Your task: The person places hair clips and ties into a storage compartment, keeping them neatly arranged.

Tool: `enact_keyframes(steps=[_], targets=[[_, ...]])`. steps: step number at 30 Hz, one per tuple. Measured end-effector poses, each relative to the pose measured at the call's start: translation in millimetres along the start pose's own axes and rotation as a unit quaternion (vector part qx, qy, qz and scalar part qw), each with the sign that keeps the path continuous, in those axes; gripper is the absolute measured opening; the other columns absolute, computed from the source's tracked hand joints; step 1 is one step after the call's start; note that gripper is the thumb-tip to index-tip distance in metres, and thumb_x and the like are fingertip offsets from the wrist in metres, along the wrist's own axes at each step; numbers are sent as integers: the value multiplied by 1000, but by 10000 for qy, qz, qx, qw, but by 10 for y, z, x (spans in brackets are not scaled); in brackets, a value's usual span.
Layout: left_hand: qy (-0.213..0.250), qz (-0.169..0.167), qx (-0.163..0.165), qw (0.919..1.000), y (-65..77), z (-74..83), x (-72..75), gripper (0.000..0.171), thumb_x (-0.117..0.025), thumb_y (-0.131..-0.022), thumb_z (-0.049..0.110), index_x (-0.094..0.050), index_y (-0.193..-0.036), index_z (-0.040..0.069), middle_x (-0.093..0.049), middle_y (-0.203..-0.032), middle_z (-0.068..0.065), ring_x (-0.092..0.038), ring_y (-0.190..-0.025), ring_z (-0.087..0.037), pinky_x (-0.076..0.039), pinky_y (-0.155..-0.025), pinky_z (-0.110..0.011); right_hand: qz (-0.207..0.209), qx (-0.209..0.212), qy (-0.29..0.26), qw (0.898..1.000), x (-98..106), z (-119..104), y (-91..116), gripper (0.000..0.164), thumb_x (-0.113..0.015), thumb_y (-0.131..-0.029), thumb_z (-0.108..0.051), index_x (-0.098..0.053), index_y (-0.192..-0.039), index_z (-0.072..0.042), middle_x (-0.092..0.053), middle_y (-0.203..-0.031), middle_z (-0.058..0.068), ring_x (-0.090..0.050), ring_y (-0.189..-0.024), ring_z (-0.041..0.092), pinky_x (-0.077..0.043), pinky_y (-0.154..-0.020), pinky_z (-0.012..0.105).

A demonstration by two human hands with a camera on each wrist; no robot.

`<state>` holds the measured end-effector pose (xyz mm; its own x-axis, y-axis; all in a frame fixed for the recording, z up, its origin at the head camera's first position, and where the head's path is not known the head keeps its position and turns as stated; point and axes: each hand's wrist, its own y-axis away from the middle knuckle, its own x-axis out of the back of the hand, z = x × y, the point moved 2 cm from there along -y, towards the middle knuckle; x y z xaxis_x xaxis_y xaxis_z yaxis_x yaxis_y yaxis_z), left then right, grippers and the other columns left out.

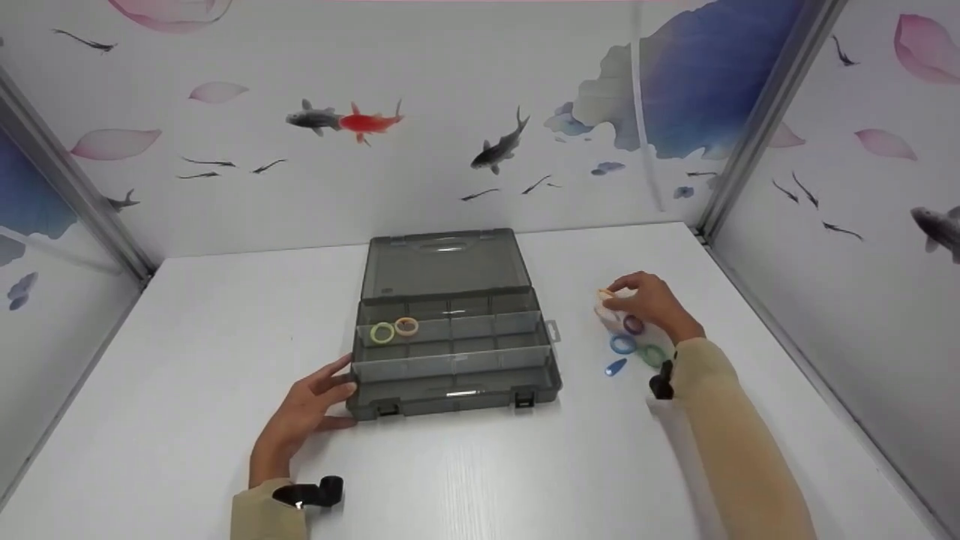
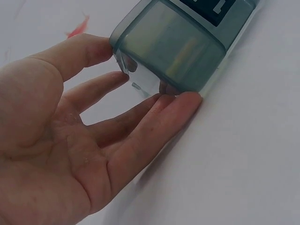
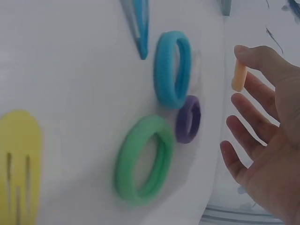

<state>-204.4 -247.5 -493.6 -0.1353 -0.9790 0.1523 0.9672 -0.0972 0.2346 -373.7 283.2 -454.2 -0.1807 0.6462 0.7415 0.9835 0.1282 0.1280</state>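
Note:
In the head view, a grey see-through organizer box (image 1: 450,390) lies with its lid (image 1: 450,266) folded back. A yellow-green hair tie (image 1: 382,334) and a peach hair tie (image 1: 406,326) are in its left part. My left hand (image 1: 304,409) rests on the box's left end, fingers (image 2: 145,136) extended along it and thumb at a corner. To the right, my right hand (image 1: 651,304) pinches an orange hair tie (image 3: 239,77) between thumb and forefinger, the other fingers spread. Below it lie a purple hair tie (image 3: 188,119), blue hair tie (image 3: 172,70) and green hair tie (image 3: 143,159).
A blue drop-shaped hair clip (image 1: 616,367) lies by the blue hair tie. A yellow hair clip (image 3: 18,164) shows in the right wrist view. Something pale and see-through (image 1: 609,316) lies under the right hand. Printed wall panels (image 1: 420,187) border the white table (image 1: 450,480).

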Motion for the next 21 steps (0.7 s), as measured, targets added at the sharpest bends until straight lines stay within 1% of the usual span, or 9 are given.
enact_keyframes(steps=[2, 5, 10, 12, 16, 18, 21], targets=[[43, -5, -14, 10000, -4, -4, -4, 65, -62, -100, 19, -33, -157, 15, -33, -159, -27, -38, -143, -48, -61, -92, -47, 67, 192, 1, 9998, 66, -94, 1, 41, -70, -94, -29, -65, -127, -5, -46, -149, 23, -41, -138, 44, -37, -116, 61], [61, 4, -11, 10000, -5, -8, -7, 64, -62, -100, 19, -33, -157, 15, -32, -159, -27, -38, -143, -48, -61, -92, -47, 141, 431, -6, 9990, 144, -273, -1, 39, -70, -93, -29, -67, -125, -5, -50, -147, 21, -42, -138, 42, -38, -116, 60], [-23, 13, -51, 10000, -3, -11, 0, 65, -62, -100, 22, -33, -158, 15, -32, -159, -27, -38, -143, -48, -61, -91, -46, 208, 647, 68, 9977, 198, -626, -43, 39, -72, -92, -29, -68, -124, -7, -51, -147, 19, -42, -139, 39, -40, -114, 59], [-23, 15, -69, 10000, 0, -17, 0, 65, -62, -100, 22, -33, -158, 15, -33, -159, -28, -38, -143, -48, -61, -91, -46, 205, 738, 115, 9970, 196, -767, -65, 39, -73, -91, -29, -68, -124, -7, -51, -148, 18, -41, -140, 40, -40, -114, 60], [-18, -6, -66, 10000, 6, -30, -1, 64, -61, -101, 21, -32, -158, 16, -33, -159, -28, -39, -143, -47, -61, -91, -46, 148, 943, 178, 9953, 151, -1058, -87, 37, -75, -90, -27, -70, -122, -8, -53, -146, 17, -41, -141, 39, -37, -117, 60], [0, 19, -65, 10000, 3, -26, -3, 63, -61, -101, 19, -33, -158, 15, -33, -159, -27, -38, -143, -47, -61, -91, -47, 118, 1140, 230, 9931, 108, -1212, -93, 36, -75, -90, -26, -71, -120, -7, -55, -144, 16, -43, -141, 38, -37, -118, 59], [1, 48, -57, 10000, -2, -13, -11, 63, -61, -100, 19, -34, -157, 15, -32, -159, -27, -37, -144, -47, -61, -91, -47, 83, 1478, 336, 9884, 26, -1431, -99, 34, -75, -90, -24, -73, -118, -6, -59, -140, 16, -46, -139, 37, -40, -116, 57]])
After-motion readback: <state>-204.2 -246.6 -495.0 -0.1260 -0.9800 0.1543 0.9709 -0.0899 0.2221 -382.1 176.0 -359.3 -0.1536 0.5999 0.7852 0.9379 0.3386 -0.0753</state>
